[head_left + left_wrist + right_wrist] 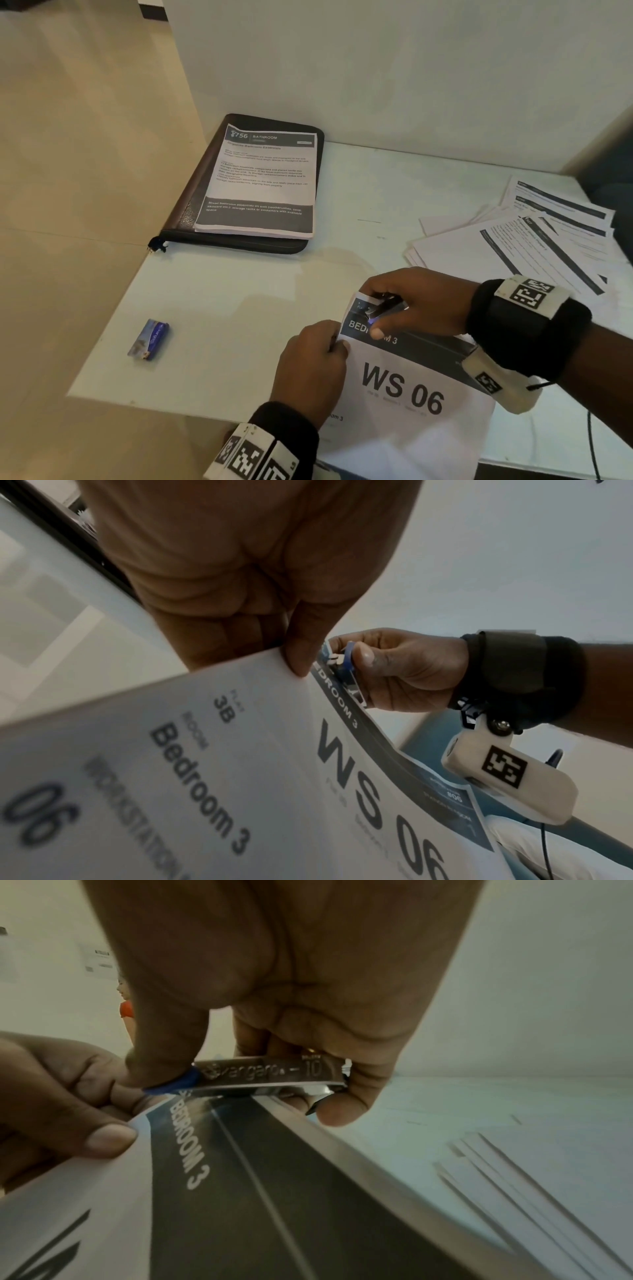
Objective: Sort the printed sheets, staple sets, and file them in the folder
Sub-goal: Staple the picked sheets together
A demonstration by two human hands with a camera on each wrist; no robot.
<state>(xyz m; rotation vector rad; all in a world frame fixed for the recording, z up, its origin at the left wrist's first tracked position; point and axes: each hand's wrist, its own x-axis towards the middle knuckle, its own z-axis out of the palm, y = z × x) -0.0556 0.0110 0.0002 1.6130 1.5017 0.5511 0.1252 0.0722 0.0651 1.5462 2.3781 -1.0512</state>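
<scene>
A set of printed sheets (404, 390) headed "BEDROOM 3" on a dark band and marked "WS 06" in large letters is raised off the white table at its near edge, its top corner lying between the arms of a small metal stapler (270, 1076) with a blue tip. A dark zip folder (191, 212) lies shut and flat at the table's far left corner, with a stack of sheets (263, 181) headed "BATHROOM" squared on top of it. More printed sheets (534, 246) with dark header bands lie fanned loosely over one another at the table's right side, well apart from the folder.
</scene>
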